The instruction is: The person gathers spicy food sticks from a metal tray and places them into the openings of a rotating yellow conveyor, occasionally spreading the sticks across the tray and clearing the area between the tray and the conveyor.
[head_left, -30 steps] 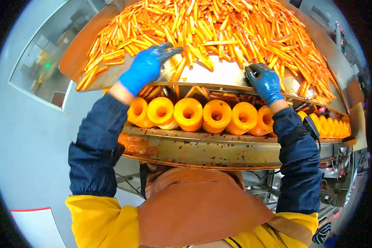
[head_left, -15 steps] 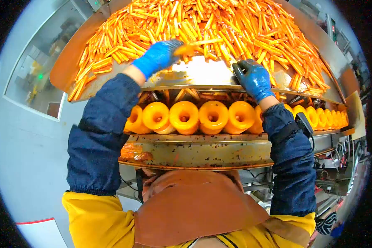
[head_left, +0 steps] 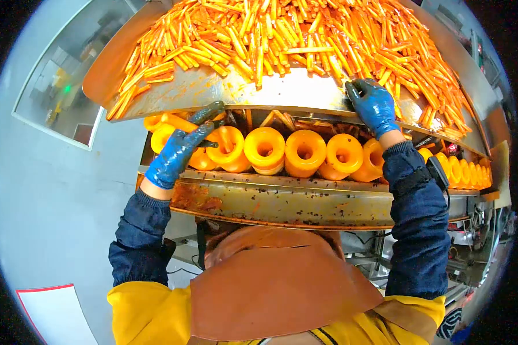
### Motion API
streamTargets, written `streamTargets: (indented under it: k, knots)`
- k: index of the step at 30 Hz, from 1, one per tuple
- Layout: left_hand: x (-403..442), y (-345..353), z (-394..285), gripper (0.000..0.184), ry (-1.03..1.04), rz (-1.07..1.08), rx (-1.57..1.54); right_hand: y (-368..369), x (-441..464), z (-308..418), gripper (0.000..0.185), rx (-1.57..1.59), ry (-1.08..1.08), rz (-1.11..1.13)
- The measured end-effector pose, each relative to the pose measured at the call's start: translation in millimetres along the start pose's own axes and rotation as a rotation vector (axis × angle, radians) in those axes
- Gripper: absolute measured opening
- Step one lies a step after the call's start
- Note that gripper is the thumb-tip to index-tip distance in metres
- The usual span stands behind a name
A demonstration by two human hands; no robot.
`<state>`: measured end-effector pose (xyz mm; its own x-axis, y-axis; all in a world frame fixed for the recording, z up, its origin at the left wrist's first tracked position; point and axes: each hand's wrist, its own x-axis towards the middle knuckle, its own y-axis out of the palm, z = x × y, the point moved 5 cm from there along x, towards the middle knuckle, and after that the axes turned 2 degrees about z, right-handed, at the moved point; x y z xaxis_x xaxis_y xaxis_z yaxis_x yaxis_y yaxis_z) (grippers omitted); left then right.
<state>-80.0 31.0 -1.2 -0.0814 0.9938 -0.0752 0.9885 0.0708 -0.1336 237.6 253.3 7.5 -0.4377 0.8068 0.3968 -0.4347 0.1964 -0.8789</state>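
Observation:
My left hand (head_left: 181,150), in a blue glove with dark fingertips, is over the left end of a row of orange funnel-mouthed cups (head_left: 265,148). Its fingers are stretched and spread. One orange stick (head_left: 179,122) lies by its fingers; whether they touch it I cannot tell. Another stick (head_left: 227,139) stands tilted in the cup just right of that hand. At the near edge of a heap of orange-coated sticks (head_left: 305,43), my right hand (head_left: 375,108) has its gloved fingers curled together. What they hold, if anything, is hidden.
The heap lies on a sloping metal tray (head_left: 236,86) with a raised side wall. Below the cups runs a metal trough (head_left: 270,204) specked with dark bits. A brown apron (head_left: 282,287) covers my front. A window (head_left: 60,75) is in the wall at left.
My left hand has come down and left from the heap to the cups, and its fingers have spread. A stick now shows in a cup. My right hand stays at the heap's edge.

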Motion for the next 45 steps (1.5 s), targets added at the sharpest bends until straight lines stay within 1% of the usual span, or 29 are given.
streamTargets:
  k: [1,2,4,5,6,8,10,12,13,15,16,18,20,22,24,26,27,28,30,31,33,34,36,38,39,40,42,44,45]
  knots:
    - [-5,5,-13,0.05,0.042,-0.021,-0.105,1,0,-1,0.036,-0.005,0.002,-0.01]
    - [-9,4,-19,0.05,0.041,-0.025,-0.108,1,0,0,0.036,-0.011,0.003,-0.02]
    - [-17,-15,-33,0.041,0.175,-0.228,-0.129,-3,-1,5,0.035,-0.002,0.001,-0.028]
    - [-18,-27,-29,0.038,0.162,-0.264,-0.115,-5,-2,6,0.033,0.005,0.005,-0.039]
    - [-19,-37,-19,0.038,0.163,-0.264,-0.115,-6,-2,7,0.033,0.005,0.004,-0.04]
    - [-15,-39,-2,0.035,-0.039,-0.174,-0.028,-5,-1,7,0.033,0.004,0.011,0.006]
    - [-15,-39,5,0.035,-0.11,-0.117,0.081,-5,0,5,0.035,0.002,0.005,-0.011]
    - [-7,-39,5,0.033,-0.102,-0.019,0.206,-2,-2,2,0.037,-0.002,0.004,-0.02]
    - [-2,-38,3,0.033,-0.099,-0.015,0.207,0,-2,1,0.036,0.015,0.009,-0.019]
    - [11,-32,-10,0.033,-0.018,0.025,0.412,-2,-1,2,0.035,0.027,0.003,0.004]
    - [24,-30,-16,0.033,-0.012,0.028,0.415,-3,-1,3,0.035,0.025,0.005,-0.002]
    - [62,-23,-36,0.034,0.105,-0.051,0.531,-4,-1,5,0.034,0.016,0.005,-0.004]
    - [111,-8,-48,0.041,0.459,-0.081,0.996,-2,-1,4,0.033,0.007,0.011,-0.001]
    - [154,24,-73,0.055,0.616,-0.109,1.459,-2,-2,3,0.033,-0.001,-0.048,-0.074]
    - [204,41,-87,0.066,0.652,-0.034,1.477,-4,-2,5,0.031,0.011,-0.058,-0.082]
    - [241,63,-102,0.066,0.85,0.053,1.577,-5,-3,4,0.03,0.06,-0.05,-0.098]
    - [260,73,-102,0.068,0.694,0.136,1.759,-5,-2,4,0.029,0.049,-0.061,-0.111]
    - [271,84,-96,0.069,0.664,0.263,1.911,-7,-3,5,0.029,0.099,-0.049,-0.115]
    - [286,101,-84,0.067,0.487,0.287,1.929,-7,-2,5,0.03,0.069,-0.046,-0.1]
    - [290,103,-82,0.067,0.489,0.291,1.926,-8,-1,5,0.03,0.067,-0.042,-0.097]
    - [291,112,-83,0.06,0.718,0.313,1.96,-8,-2,5,0.032,0.057,-0.046,-0.091]
    - [284,112,-87,0.053,0.74,0.331,1.913,-6,-4,4,0.032,0.063,-0.038,-0.085]
    - [270,106,-93,0.047,0.773,0.365,1.836,-6,-3,3,0.032,0.061,-0.042,-0.099]
    - [264,82,-95,0.043,0.786,0.263,1.516,-5,0,1,0.032,0.079,-0.014,-0.047]
    - [262,64,-99,0.033,0.948,0.212,1.299,-5,0,1,0.029,0.073,-0.019,-0.059]
    - [263,43,-98,0.03,0.869,0.065,0.959,-5,-1,2,0.027,0.067,-0.024,-0.07]
    - [250,6,-100,0.027,0.806,-0.201,0.784,-3,-4,4,0.028,0.042,0.004,-0.048]
    - [229,-24,-91,0.024,0.528,-0.243,0.254,-4,-1,1,0.028,0.06,-0.048,-0.061]
    - [213,-35,-92,0.024,0.506,-0.247,0.226,-5,-1,2,0.029,0.041,-0.029,-0.053]
